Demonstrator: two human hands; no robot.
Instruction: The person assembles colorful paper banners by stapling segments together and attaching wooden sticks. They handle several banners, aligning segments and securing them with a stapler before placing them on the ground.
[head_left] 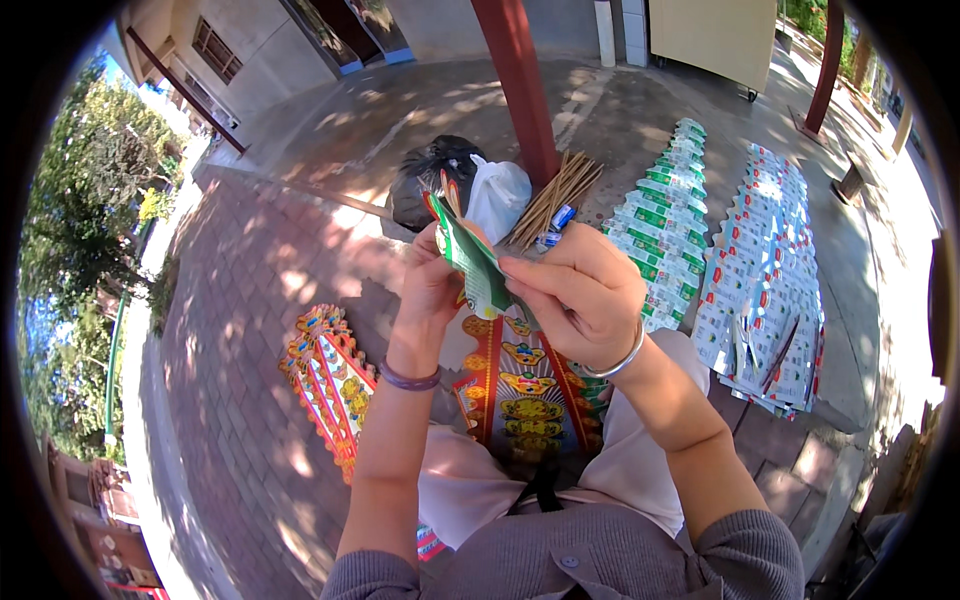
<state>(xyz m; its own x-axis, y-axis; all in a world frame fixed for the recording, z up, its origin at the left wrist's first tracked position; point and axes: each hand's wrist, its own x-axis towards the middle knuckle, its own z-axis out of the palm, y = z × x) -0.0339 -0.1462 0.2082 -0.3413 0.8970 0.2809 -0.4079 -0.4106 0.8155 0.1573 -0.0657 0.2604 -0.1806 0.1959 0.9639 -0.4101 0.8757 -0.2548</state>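
In front of me is a green printed sheet [478,272], bent and partly hidden by my fingers. My left hand [436,262] is closed on its left side, with a red-and-green edge standing up above the fingers. My right hand [585,290] pinches the sheet's right edge between thumb and fingers. Below the hands, between my knees, lies a red, yellow and black patterned cut-out sheet [530,385]. A similar scalloped stack of red and yellow printed sheets [335,385] rests on the paving to the left.
Overlapping green-and-white sheets [655,230] and blue-and-white sheets [765,260] lie in rows to the right, with scissors [745,345] on the latter. Ahead are a black bag [430,175], a white bag [500,198], a bundle of thin sticks [555,200] and a red post [518,90].
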